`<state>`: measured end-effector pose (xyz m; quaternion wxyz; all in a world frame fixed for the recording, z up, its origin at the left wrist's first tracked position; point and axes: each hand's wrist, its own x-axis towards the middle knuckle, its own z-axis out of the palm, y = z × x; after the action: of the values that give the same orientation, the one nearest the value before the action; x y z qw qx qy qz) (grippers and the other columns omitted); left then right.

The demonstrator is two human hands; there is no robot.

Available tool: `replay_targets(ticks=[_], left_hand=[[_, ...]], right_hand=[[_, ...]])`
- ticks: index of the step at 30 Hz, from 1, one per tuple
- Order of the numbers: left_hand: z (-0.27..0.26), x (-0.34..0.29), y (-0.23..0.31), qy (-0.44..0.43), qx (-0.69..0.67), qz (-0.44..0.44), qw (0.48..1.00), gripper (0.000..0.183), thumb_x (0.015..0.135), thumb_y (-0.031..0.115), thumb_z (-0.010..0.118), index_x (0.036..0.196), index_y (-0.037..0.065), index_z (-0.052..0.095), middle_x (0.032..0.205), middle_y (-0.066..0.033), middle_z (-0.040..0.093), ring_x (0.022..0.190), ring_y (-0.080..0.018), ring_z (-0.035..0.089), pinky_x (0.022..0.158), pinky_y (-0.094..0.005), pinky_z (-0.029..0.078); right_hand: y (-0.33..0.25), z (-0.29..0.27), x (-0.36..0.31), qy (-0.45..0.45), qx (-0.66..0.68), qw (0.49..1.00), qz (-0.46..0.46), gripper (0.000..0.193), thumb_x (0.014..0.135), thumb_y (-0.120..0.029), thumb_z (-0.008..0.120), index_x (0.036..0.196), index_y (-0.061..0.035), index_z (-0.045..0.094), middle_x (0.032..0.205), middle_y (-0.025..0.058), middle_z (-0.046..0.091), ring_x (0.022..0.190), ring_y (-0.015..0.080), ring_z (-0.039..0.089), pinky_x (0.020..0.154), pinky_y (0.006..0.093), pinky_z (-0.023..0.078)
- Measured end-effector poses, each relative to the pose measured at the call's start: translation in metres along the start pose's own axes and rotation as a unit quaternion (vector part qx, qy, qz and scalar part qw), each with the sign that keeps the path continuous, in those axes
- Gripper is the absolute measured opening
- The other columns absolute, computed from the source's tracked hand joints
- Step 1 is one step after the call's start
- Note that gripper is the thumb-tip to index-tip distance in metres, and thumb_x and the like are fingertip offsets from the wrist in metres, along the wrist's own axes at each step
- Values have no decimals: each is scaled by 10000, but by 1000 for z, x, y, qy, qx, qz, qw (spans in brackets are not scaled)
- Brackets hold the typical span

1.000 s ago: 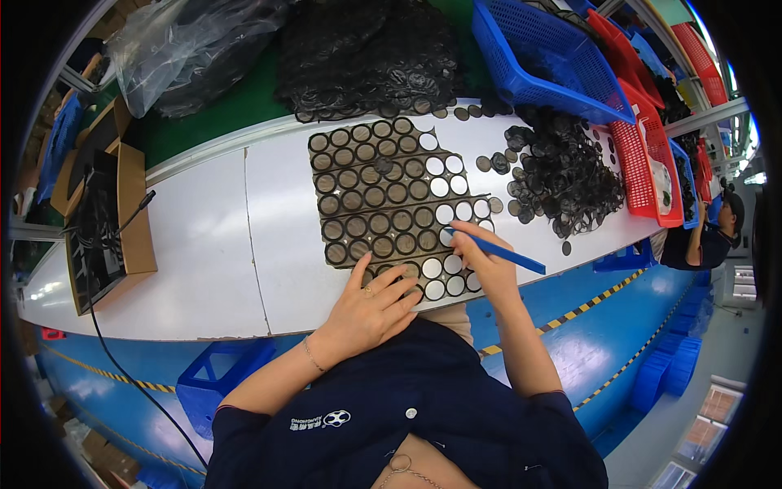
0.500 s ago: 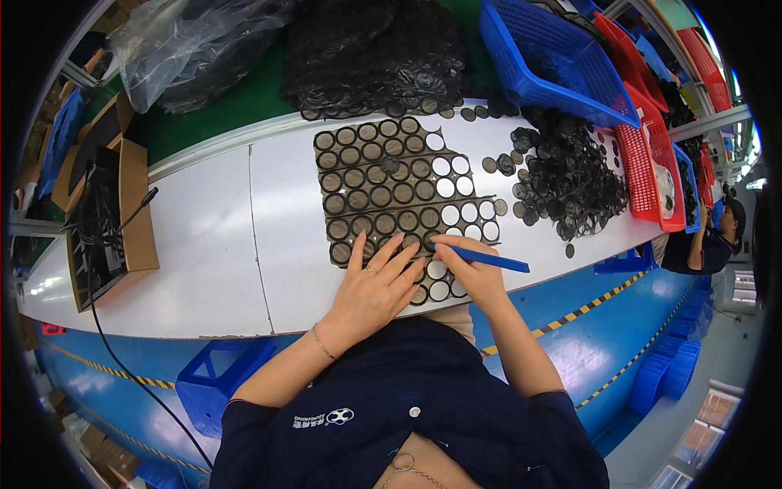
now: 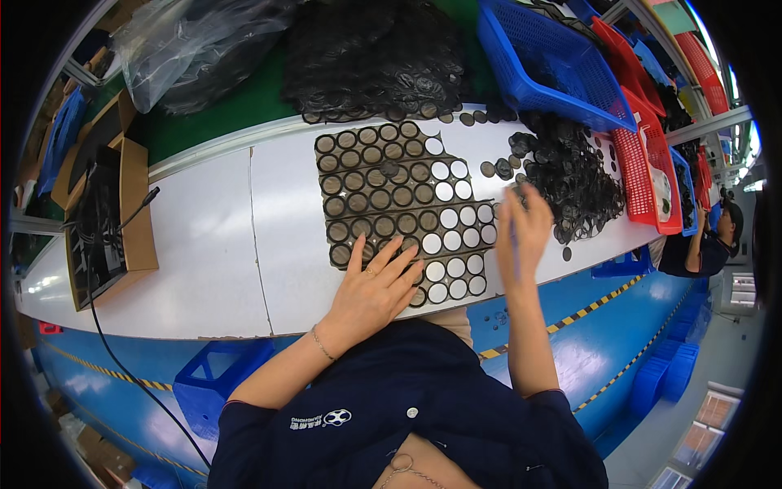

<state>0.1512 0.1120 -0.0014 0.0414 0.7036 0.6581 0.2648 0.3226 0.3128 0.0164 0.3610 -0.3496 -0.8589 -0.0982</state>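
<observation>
My left hand (image 3: 371,285) lies flat with fingers spread on the dark sheets (image 3: 379,198), pressing them to the white table. Rows of black-ringed circles cover these sheets. Brownish film fills the circles on the left; those toward the right edge show white. A small loose disc (image 3: 390,168) rests on the upper sheet. My right hand (image 3: 528,232), smeared by motion, is raised off the sheets at the near left edge of a heap of dark round discs (image 3: 578,175). It grips a slim blue stick-like tool (image 3: 515,248); whether its fingertips also hold a disc, I cannot tell.
Behind the sheets is a large stack of dark sheets (image 3: 371,57), with a clear plastic bag (image 3: 195,49) beside it. A blue basket (image 3: 562,94) and a red basket (image 3: 643,171) stand right. On the left is a cardboard box (image 3: 134,212) with cables. A co-worker (image 3: 705,248) is far right.
My right hand has left the sheet beside my left hand and moved right and away to the disc heap, carrying the blue tool. Another circle near my left fingers now shows white.
</observation>
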Motion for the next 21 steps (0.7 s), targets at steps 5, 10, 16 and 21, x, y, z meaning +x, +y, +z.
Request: replay_targets(ticks=[5,10,16,21], left_hand=[[3,1,-1,-3,-4,2,1000,380,892,256,680,1240,109,641,1352,-62,576,1359,-259,447,1135,-613,243],[1,2,1,2,-8,4,1000,377,883,255,687,1227,109,648,1344,-60,581,1355,-257,452,1133,-612,247],[0,2,-1,4,-6,-1,1000,379,879,253,692,1227,109,651,1335,-61,586,1355,-254,451,1134,-611,246],[1,1,0,5,-8,2,1000,382,878,252,694,1229,107,651,1334,-62,586,1354,-255,451,1133,-613,246]], right_hand=[[-3,-6,3,-211,419,800,374,311,979,-217,631,1183,11,686,938,68,697,785,81,606,636,217,469],[-47,8,-11,-326,489,723,363,274,944,-214,676,1114,-2,713,869,44,710,756,77,619,642,217,486],[-52,7,-5,-345,482,718,364,271,941,-218,674,1106,-6,716,861,47,710,757,80,620,668,226,487],[-54,3,-2,-348,475,719,370,252,931,-201,677,1092,-11,719,878,59,714,768,98,626,673,246,492]])
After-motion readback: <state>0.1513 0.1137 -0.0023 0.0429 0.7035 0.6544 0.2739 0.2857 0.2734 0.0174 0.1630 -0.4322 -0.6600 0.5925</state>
